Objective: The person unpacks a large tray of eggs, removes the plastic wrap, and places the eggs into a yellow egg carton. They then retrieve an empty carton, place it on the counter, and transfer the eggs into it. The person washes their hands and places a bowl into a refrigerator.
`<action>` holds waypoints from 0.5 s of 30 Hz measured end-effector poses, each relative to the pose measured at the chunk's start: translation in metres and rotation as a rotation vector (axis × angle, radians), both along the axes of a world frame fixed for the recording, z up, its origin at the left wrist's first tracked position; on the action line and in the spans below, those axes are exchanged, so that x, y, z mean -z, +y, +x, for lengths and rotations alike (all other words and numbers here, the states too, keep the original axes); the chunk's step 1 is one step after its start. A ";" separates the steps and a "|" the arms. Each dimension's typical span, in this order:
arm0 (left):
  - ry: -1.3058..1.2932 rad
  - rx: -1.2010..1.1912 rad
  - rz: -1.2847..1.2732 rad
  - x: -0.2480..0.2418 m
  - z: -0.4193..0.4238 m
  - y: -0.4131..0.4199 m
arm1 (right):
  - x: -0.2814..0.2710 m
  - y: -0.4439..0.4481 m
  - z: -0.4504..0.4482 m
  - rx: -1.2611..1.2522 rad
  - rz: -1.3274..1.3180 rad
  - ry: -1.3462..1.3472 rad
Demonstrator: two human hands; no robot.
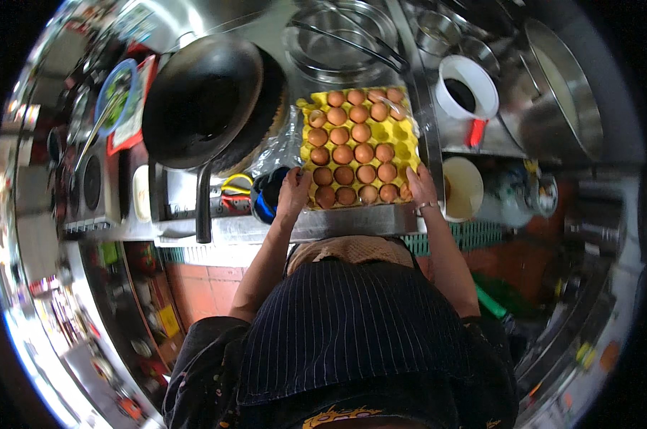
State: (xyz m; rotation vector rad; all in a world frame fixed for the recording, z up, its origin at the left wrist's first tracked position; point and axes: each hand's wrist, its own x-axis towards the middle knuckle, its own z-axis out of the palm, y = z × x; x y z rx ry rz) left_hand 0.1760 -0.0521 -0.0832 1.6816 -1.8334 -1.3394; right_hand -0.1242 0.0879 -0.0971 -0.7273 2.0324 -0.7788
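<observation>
A yellow molded egg tray (pixel 379 132) sits on the metal counter in front of me, close to its front edge. Brown eggs (pixel 364 153) fill most of its cups, while a few cups toward the right side hold nothing. In the second row from the back, at the left, one shell (pixel 317 118) looks broken open. My left hand (pixel 294 191) grips the tray's near left edge. At the near right edge, my right hand (pixel 422 187) grips it too. Clear plastic film (pixel 280 145) lies along the left side of the tray.
Left of the tray stands a black wok (pixel 205 102), its handle (pixel 203 214) jutting over the counter's front edge. Behind are round metal pans (pixel 339 40) with tongs (pixel 350 45) across them. To the right are a white container (pixel 476 75) of dark liquid and a large metal pot (pixel 543 118).
</observation>
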 end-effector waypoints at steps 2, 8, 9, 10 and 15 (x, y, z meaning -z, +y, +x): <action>0.099 0.067 0.089 -0.005 -0.001 -0.002 | 0.005 0.001 0.003 0.029 -0.031 0.095; 0.410 0.131 0.633 0.008 0.011 -0.018 | 0.014 0.005 -0.001 0.274 -0.091 0.144; 0.419 0.063 0.665 -0.010 0.001 -0.012 | 0.018 0.010 0.004 0.321 -0.129 0.179; 0.395 0.023 0.687 -0.014 0.000 -0.012 | -0.017 0.003 0.024 0.367 -0.119 0.199; 0.439 -0.053 0.837 -0.005 -0.003 -0.021 | -0.055 0.021 0.104 0.443 -0.378 0.354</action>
